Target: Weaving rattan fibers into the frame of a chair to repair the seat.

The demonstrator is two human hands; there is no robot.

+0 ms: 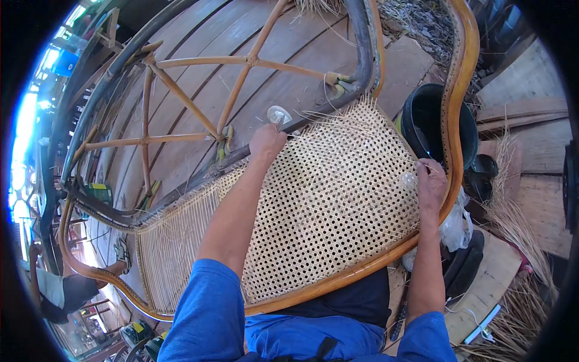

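A woven cane panel [329, 199] with many small holes stretches across a curved wooden chair frame [338, 283] in front of me. Its left end shows only parallel strands [172, 235], without the holed pattern. My left hand [269, 143] is at the panel's far edge, beside a dark rail [241, 154]. Its fingers are pinched together; what they hold is too small to make out. At the right edge, my right hand [432, 181] has thumb and fingers pressed together near the rim, and their contents are hidden. Loose cane ends [350, 111] stick out along the far edge.
Crossed rattan poles [252, 61] brace the frame beyond the panel. On the right stand a dark bucket [422, 114], a clear plastic bag [456, 224] and bundles of cane strands [512, 211]. Another person [66, 289] is at the far left. Wooden boards [187, 78] cover the floor.
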